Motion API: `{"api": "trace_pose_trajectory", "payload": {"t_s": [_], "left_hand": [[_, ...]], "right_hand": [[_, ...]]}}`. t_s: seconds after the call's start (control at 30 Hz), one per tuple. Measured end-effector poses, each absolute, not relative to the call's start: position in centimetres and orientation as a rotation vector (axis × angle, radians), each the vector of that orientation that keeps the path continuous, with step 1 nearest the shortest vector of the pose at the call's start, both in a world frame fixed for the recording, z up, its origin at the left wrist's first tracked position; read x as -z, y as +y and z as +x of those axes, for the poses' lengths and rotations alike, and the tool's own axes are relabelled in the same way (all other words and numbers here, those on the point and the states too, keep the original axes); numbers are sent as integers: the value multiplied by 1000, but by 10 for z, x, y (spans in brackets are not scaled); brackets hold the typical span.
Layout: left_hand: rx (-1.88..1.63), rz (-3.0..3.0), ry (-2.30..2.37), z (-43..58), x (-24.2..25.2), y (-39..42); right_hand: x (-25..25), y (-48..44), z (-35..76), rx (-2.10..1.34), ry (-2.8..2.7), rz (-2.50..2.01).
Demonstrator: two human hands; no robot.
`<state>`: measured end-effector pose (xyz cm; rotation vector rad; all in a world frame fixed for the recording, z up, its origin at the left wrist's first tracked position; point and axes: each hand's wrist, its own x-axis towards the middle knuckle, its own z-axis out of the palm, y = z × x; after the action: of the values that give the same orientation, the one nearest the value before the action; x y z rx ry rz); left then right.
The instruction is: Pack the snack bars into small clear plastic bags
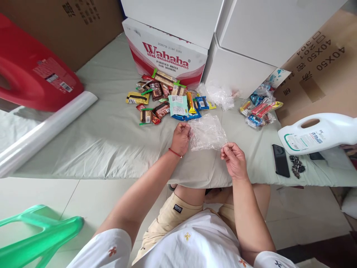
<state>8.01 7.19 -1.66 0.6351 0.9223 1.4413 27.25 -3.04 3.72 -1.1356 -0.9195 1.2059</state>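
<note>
A clear plastic bag [208,134] is stretched between my two hands, just above the cloth-covered table. My left hand [180,138] pinches its left edge, and a red cord circles that wrist. At the bag's lower right corner, my right hand [234,159] is closed on the plastic with thumb and fingers. No snack shows inside the bag. Just beyond it lies a loose pile of wrapped snacks, including a pale green packet [178,105], a yellow packet [137,98] and a brown cocoa packet [156,90].
Crumpled clear bags [220,96] lie behind the pile. Filled snack bags [260,108] sit to the right. A white detergent bottle [318,134], phone [280,160] and keys [297,166] are at right. At left are a red jug [36,70] and plastic roll [50,130]. A Wahaha box [167,56] stands behind.
</note>
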Motion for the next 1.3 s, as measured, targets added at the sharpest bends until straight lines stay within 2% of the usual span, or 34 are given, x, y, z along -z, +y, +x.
{"api": "trace_pose_trajectory", "payload": {"t_s": [0.23,0.43,0.6,0.93,1.2,1.3], "left_hand": [[-1646,1012,1187,75,8,61],[-1194,1200,772,83,2,43],[-1011,1175,676,86,0,39],[-1188,913,710,79,1,54],[-1012,904,656,83,-4,43],[-1078,980,668,85,-2,43]], "right_hand": [[-36,-29,272,-1233,-792,-1028],[-38,-29,256,-1299,-787,-981],[-33,-28,236,-1334,-809,-995],[-34,-23,267,-1078,-755,-1071],[-31,-31,253,-1145,-962,-1086],[-28,-30,244,-1156,-1087,-1101]]}}
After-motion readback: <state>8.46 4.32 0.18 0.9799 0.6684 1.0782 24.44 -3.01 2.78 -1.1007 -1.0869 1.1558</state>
